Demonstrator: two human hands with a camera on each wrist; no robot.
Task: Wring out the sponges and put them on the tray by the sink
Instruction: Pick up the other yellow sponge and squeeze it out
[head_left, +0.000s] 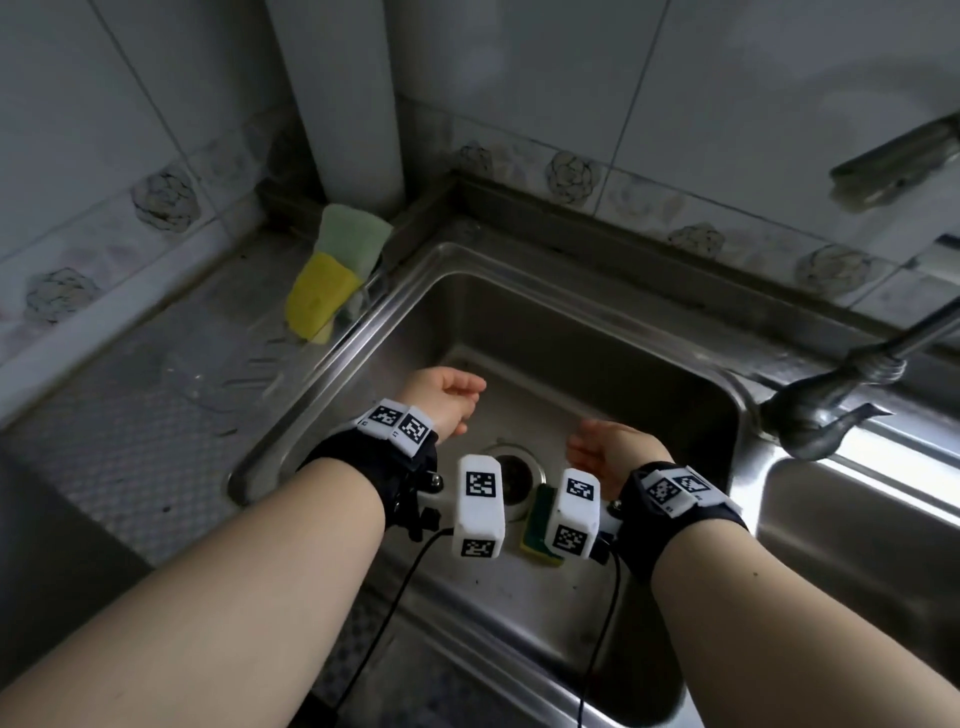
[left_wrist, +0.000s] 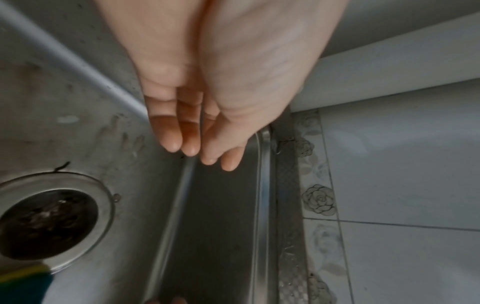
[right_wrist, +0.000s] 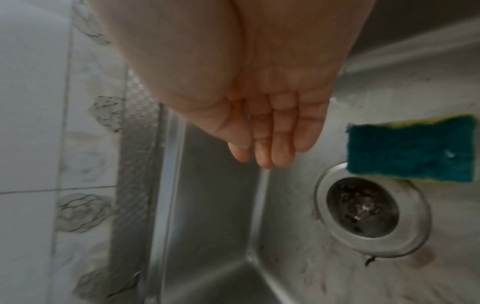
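My left hand hangs over the sink, fingers straight and close together, holding nothing. My right hand is over the basin too, fingers extended and loose, nothing in it. The hands are apart, palms roughly facing each other, with the drain below and between them.

One sponge sits flat on the sink floor, dark green scrub side up, yellow layer underneath. It touches the drain rim and slightly overlaps it. In the head view it is mostly hidden behind the white camera block on my right wrist. Neither hand touches it.

Two more sponges are up at the back left corner of the sink, on the counter edge. The yellow sponge lies in front, and the pale green sponge lies behind it, against a white pipe. They seem to rest on a clear tray, but it is see-through and I can't make out its outline well.

The drain has dark debris in its strainer. A metal tap stands at the right edge of the basin, and a second basin lies to its right. The wall tiles have a rose pattern border. The right wrist view is a bit blurred.
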